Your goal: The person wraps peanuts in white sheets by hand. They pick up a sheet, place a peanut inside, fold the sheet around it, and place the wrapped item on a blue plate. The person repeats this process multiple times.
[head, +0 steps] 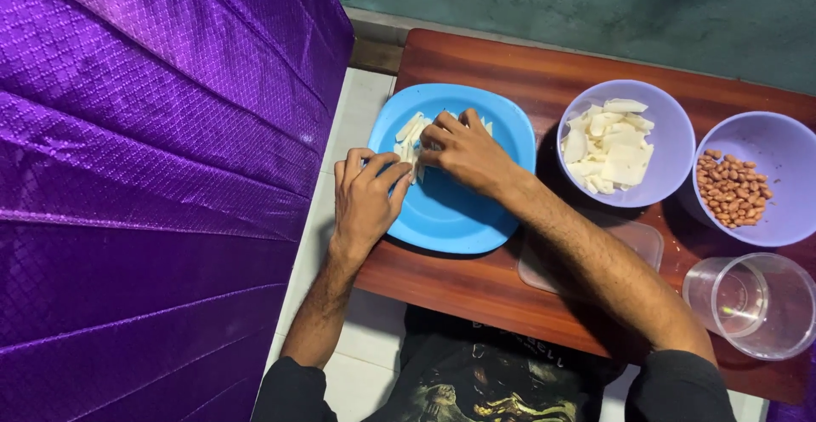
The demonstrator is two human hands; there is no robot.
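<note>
while the left hand rests curled on the near-left rim of a blue plate, fingertips pinching white strips, the right hand grips the same pile. beyond sit 2 lilac bowls: white slices and peanuts.

**What the hands and edges are hiding**

The right hand is covering the middle of the pale strips on the blue plate, so its grip cannot be made out. Right of the plate, the forearm is hiding much of a clear lid. Farther right, the frame edge is cutting off the peanut bowl and the clear cup.
</note>
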